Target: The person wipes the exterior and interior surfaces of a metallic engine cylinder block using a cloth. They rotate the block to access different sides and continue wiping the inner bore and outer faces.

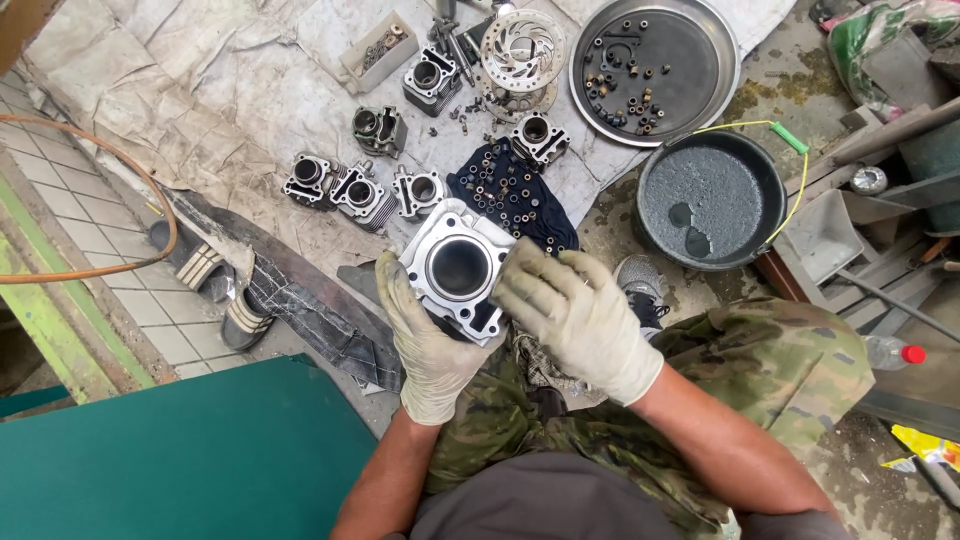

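Observation:
I hold a silver engine cylinder block [458, 266] with a round bore over my lap. My left hand [425, 345], in a dirty pale glove, grips it from below and on its left side. My right hand [578, 315], gloved too, presses on the block's right edge with a small grey piece, maybe sandpaper, under the fingers. Camouflage trousers [760, 360] lie beneath.
Several more cylinder blocks [362, 190] lie on a grey cloth [240, 90], with a brake disc [522, 48], a round metal tray [722, 50] of small parts, a dark cloth [510, 195] with small parts, a black bucket [650, 235] of grey liquid and a green board [190, 460].

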